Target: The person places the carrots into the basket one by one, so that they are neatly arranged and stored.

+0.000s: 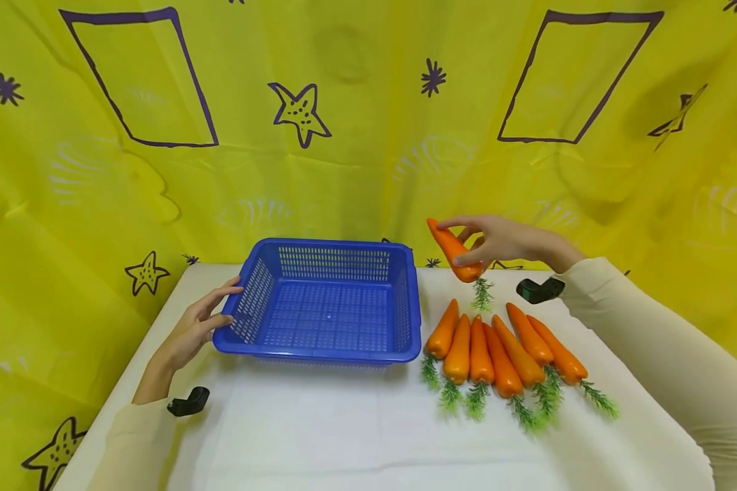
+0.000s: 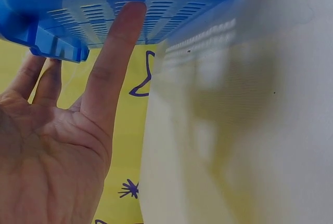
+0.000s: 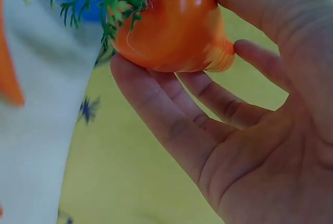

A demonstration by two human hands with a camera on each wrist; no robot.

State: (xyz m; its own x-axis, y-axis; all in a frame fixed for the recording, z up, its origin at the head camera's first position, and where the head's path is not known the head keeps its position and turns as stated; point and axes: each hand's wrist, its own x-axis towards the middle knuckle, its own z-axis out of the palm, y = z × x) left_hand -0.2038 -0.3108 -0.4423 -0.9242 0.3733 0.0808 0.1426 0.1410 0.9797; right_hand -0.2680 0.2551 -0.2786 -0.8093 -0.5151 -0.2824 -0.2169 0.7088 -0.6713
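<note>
A blue plastic basket (image 1: 328, 314) with mesh walls stands on the white table, nothing inside it. At its left end my left hand (image 1: 192, 329) holds the rim; in the left wrist view the thumb (image 2: 122, 31) lies against the outer wall and the fingers reach the rim farther back. Above the table, right of the basket, my right hand (image 1: 497, 239) grips an orange carrot (image 1: 451, 249) between thumb and fingers. The carrot's tip points up and left, while its green leaves (image 1: 482, 294) hang down. In the right wrist view the fingers surround its thick end (image 3: 171, 31).
Several more carrots (image 1: 481, 351) lie side by side right of the basket, leaves toward the near edge. The white tablecloth (image 1: 307, 423) extends in front of the basket. A yellow curtain (image 1: 356, 184) with purple drawings hangs behind the table.
</note>
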